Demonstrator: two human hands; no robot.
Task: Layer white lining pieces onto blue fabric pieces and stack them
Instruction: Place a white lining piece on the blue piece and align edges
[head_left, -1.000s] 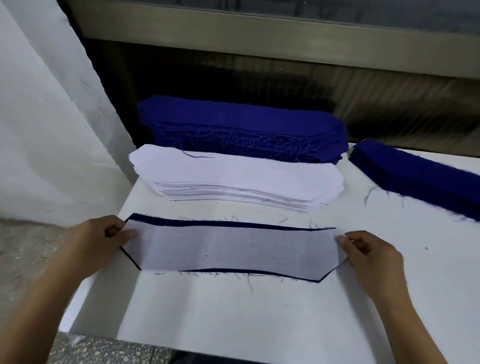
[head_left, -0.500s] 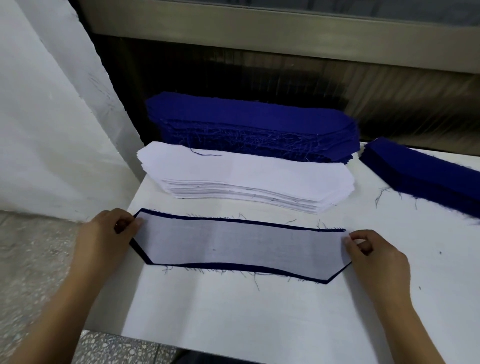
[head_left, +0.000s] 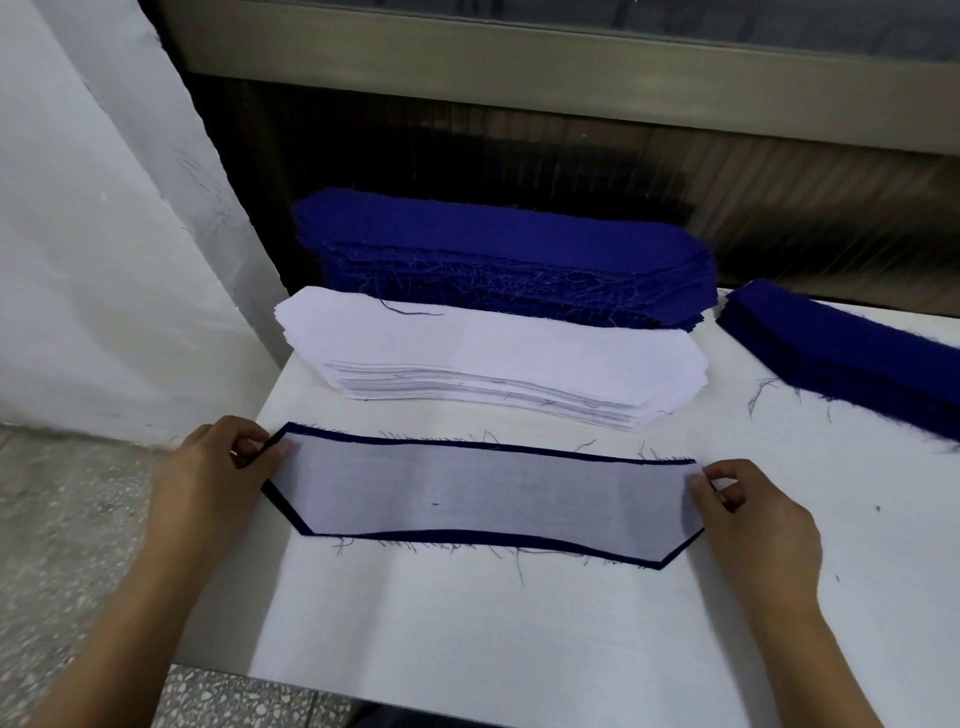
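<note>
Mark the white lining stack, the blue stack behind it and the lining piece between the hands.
white lining stack (head_left: 488, 340), head view, middle of top sheet
blue stack (head_left: 493, 236), head view, middle of top layer
lining piece (head_left: 488, 493), head view, its centre

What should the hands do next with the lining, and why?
Probably slide the lining slightly left. The left hand and right hand pinch its ends; the blue piece shows a wide border at the left end but almost none at the right, so it looks off-centre.

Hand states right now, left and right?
Left hand: pinching the left end of the white lining piece, which lies on the blue piece.
Right hand: pinching its right end.
</note>
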